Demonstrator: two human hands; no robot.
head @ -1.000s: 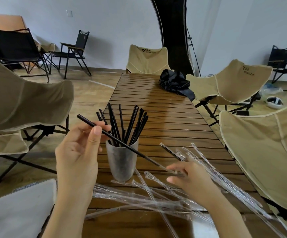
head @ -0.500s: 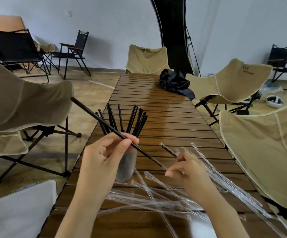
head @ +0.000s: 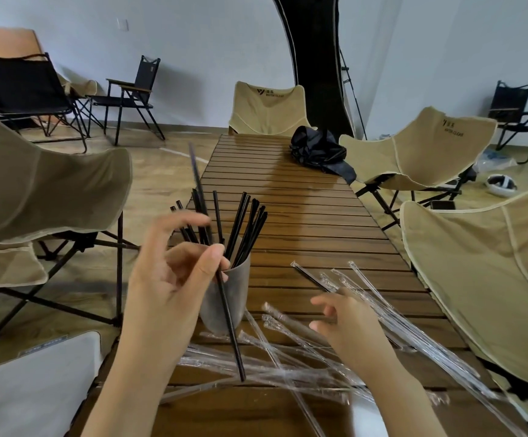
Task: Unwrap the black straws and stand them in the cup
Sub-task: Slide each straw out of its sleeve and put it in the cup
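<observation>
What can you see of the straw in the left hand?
The straw is thin, black, straight, plastic-looking and unwrapped. The left hand pinches it near the middle between thumb and fingers. It stands steeply, top leaning left, crossing in front of the grey cup, not in it. Its lower tip is over the clear wrappers; contact unclear.

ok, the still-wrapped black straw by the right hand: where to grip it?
Probably pinch the wrapped straw near its far end, from above: it lies flat on the table, and that end sits alone on bare slats, while the near end runs among clear wrappers.
</observation>
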